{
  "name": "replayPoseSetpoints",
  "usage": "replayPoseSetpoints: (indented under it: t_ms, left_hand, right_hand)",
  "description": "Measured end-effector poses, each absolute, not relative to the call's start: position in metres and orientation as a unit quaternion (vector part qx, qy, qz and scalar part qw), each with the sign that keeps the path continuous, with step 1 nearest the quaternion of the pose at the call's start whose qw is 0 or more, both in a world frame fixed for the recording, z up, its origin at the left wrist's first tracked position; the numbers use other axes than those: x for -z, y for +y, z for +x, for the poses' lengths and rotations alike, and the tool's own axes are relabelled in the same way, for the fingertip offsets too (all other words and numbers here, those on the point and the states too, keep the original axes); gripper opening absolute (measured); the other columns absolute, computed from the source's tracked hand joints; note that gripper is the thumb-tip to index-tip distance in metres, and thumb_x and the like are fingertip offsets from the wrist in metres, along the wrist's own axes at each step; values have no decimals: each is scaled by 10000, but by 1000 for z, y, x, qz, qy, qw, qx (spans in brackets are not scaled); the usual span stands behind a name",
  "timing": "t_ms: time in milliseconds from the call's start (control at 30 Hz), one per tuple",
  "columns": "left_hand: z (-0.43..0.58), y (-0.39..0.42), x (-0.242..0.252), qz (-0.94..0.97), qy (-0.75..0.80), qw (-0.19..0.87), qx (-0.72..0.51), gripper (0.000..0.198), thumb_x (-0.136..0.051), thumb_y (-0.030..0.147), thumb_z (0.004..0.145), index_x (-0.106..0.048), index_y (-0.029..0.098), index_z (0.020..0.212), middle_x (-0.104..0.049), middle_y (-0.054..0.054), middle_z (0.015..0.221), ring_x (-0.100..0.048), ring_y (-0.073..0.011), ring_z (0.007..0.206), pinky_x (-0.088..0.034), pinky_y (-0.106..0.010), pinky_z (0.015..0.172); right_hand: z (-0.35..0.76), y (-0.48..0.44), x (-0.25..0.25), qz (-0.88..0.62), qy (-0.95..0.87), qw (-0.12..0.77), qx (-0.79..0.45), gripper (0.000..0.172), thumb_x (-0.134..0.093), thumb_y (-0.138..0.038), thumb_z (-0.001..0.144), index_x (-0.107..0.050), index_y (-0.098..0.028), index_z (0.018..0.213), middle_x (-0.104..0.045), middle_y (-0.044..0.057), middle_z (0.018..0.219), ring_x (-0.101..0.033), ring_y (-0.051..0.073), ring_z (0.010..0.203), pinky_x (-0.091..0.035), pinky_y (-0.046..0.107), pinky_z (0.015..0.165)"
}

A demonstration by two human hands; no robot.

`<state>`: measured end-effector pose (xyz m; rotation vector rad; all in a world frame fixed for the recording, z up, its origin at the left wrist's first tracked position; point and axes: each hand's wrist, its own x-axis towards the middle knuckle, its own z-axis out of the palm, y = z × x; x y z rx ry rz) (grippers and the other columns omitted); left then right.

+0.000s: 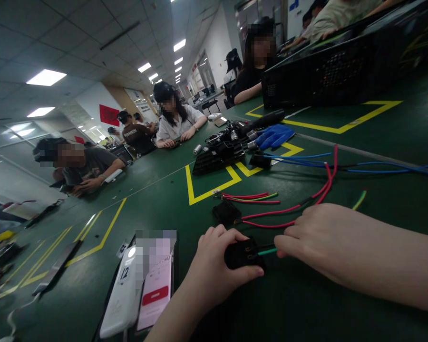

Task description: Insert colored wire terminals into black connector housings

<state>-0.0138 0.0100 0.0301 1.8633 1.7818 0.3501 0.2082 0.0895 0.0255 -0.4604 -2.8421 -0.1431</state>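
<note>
My left hand (214, 266) is closed around a small black socket part (239, 254) on the green table, thumb underneath it. My right hand (317, 235) pinches a green wire (267, 251) whose end sits at that part. Red wires (288, 211) run from under my right hand toward the back right. A second small black part (226, 212) with red and green wires (249, 197) lies just beyond my hands.
A phone (155, 289) and a white device (123, 297) lie at my front left. A heap of black parts (219, 154), a blue glove (274, 135), blue wires (306, 159) and a black box (342, 71) lie farther back. Other people sit along the table's left and far side.
</note>
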Motion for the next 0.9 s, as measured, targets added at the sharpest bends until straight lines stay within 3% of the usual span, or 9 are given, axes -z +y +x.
replayPoseSetpoints:
  t_ms: [133, 267, 400, 567, 633, 900]
  left_hand:
    - [-14, 11, -31, 687, 664, 266, -129, 360, -888, 327, 740, -671, 242, 1014, -609, -39, 1060, -543, -288, 1031, -401, -412, 876]
    - [-14, 11, -30, 687, 663, 268, -129, 359, -885, 329, 742, -673, 240, 1018, -610, -35, 1053, -544, -288, 1026, -399, -412, 869]
    - [-14, 10, -29, 688, 662, 264, -132, 370, -890, 323, 732, -667, 238, 1014, -612, -35, 1056, -545, -289, 1024, -396, -411, 866]
    - [-13, 10, -30, 690, 664, 258, -127, 374, -895, 337, 726, -661, 231, 998, -611, -41, 1054, -545, -289, 1017, -394, -405, 857]
    - [-14, 10, -30, 689, 665, 257, -128, 384, -899, 345, 721, -660, 233, 999, -613, -39, 1054, -546, -286, 1018, -395, -401, 860]
    - [-14, 10, -30, 690, 666, 257, -120, 359, -884, 355, 735, -663, 246, 995, -632, -36, 1062, -554, -280, 1017, -407, -391, 863]
  right_hand:
    - [205, 91, -25, -200, -980, 0, 7, 131, -729, -135, 763, -723, -260, 801, -711, -33, 634, -658, 181, 536, -240, 334, 462]
    - [204, 91, -22, -197, -980, -23, -6, 165, -716, -107, 753, -722, -258, 821, -706, -39, 632, -667, 179, 542, -223, 330, 456]
    - [207, 91, -23, -176, -983, 42, 21, 175, -735, -97, 726, -689, -252, 793, -693, -56, 608, -641, 176, 499, -221, 335, 451]
    - [207, 88, -29, -112, -964, 224, 86, 123, -741, -143, 779, -664, -237, 783, -709, -46, 657, -630, 175, 530, -350, 338, 522]
    - [207, 87, -29, -108, -961, 241, 87, 136, -722, -123, 784, -654, -239, 765, -707, -50, 652, -628, 172, 530, -369, 333, 540]
    - [205, 86, -20, -197, -980, 20, 22, 209, -704, -66, 710, -703, -249, 810, -661, -52, 568, -592, 161, 460, -210, 322, 442]
